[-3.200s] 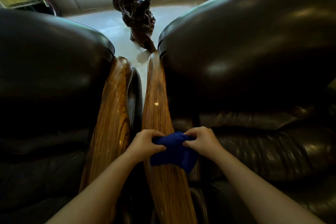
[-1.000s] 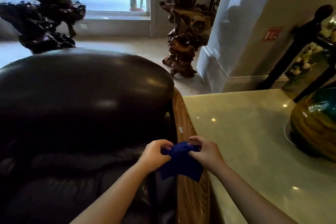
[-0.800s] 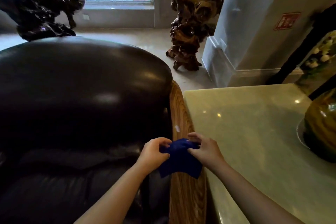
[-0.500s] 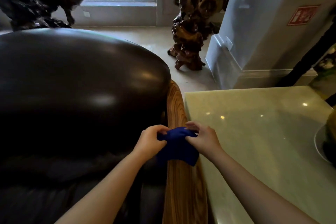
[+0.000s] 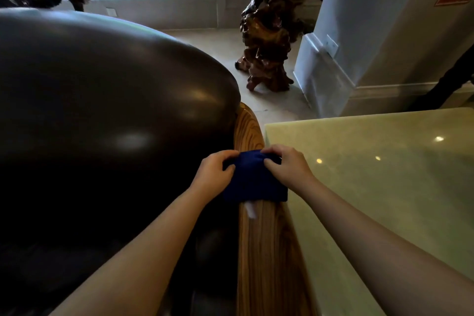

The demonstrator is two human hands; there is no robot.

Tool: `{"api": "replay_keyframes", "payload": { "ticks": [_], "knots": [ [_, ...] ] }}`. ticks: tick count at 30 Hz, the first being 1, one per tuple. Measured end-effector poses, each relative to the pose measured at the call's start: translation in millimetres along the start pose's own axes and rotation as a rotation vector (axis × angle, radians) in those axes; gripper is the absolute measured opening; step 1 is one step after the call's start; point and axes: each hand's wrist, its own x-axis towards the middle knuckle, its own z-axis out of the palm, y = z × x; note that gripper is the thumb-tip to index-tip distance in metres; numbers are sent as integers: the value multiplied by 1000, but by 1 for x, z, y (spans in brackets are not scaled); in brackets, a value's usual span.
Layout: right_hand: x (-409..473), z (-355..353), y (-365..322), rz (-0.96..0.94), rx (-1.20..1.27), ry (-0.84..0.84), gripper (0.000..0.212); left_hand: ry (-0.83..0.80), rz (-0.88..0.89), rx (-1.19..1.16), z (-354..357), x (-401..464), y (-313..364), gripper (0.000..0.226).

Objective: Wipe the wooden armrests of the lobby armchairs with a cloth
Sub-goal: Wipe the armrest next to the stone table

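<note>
I hold the cloth (image 5: pixel 255 179) with both hands on the armrest (image 5: pixel 266 251). My left hand (image 5: pixel 214 174) pinches its left edge, thumb and fingers closed on the fabric; my right hand (image 5: pixel 287 165) grips its right edge the same way, fingers curled over the top fold. The cloth is dark blue, folded, and lies draped across the wooden rail between my hands, its lower edge hanging toward me. A pale glint shows on the wood just below the cloth. The armrest runs from under my forearms up past my hands, curving away beyond them. Left of my left hand bulges the dark leather chair (image 5: pixel 102 110). Right of my right hand, just beside the armrest, lies the glossy pale desk (image 5: pixel 384 174). Well beyond my hands stands a gnarled wooden sculpture (image 5: pixel 269 33) on the floor (image 5: pixel 218 41).
</note>
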Motion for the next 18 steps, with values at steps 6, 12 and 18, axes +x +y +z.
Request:
{"api": "replay_keyframes", "payload": {
  "ticks": [6,12,18],
  "knots": [
    [2,21,5,-124,-270,96,50,114,147,294,25,5,-10,50],
    [14,46,19,-110,-174,25,51,24,123,89,59,17,-27,53],
    [20,52,28,-77,-125,8,53,46,100,-36,67,19,-33,53]
  ]
}}
